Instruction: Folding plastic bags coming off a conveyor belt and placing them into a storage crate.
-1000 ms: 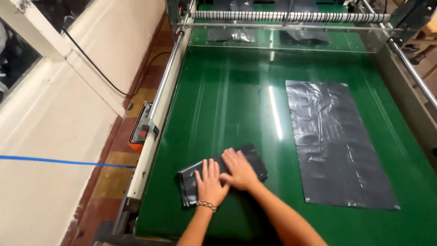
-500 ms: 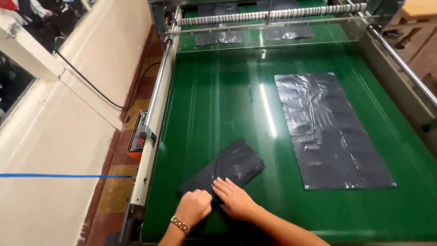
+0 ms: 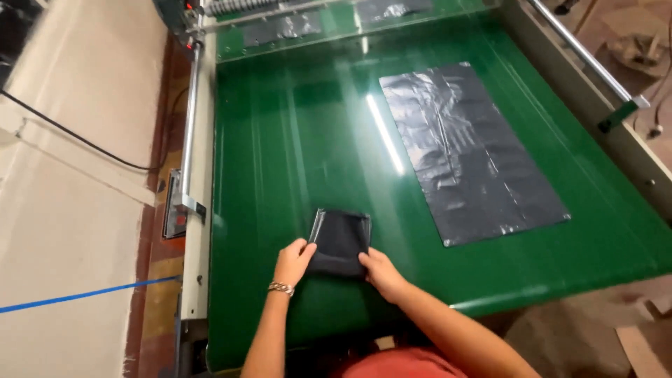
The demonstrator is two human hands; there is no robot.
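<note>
A small dark folded plastic bag (image 3: 340, 240) lies on the green conveyor belt (image 3: 280, 154) near its front edge. My left hand (image 3: 293, 260), with a bracelet at the wrist, grips the bag's lower left corner. Its lower right corner is pinched by my right hand (image 3: 380, 271). A large dark plastic bag (image 3: 469, 150) lies flat and spread out on the belt to the right, apart from both hands.
A metal side rail (image 3: 190, 140) runs along the belt's left edge, with a control box (image 3: 173, 213) beside it. More dark bags (image 3: 280, 29) sit under a clear guard at the far end. A black cable (image 3: 70, 136) and a blue tape line (image 3: 77, 295) cross the floor at left.
The bag under my hands has been folded from a longer slanted strip into a compact square. Both hands shifted from pressing on top to holding its near corners. The view swung right.
</note>
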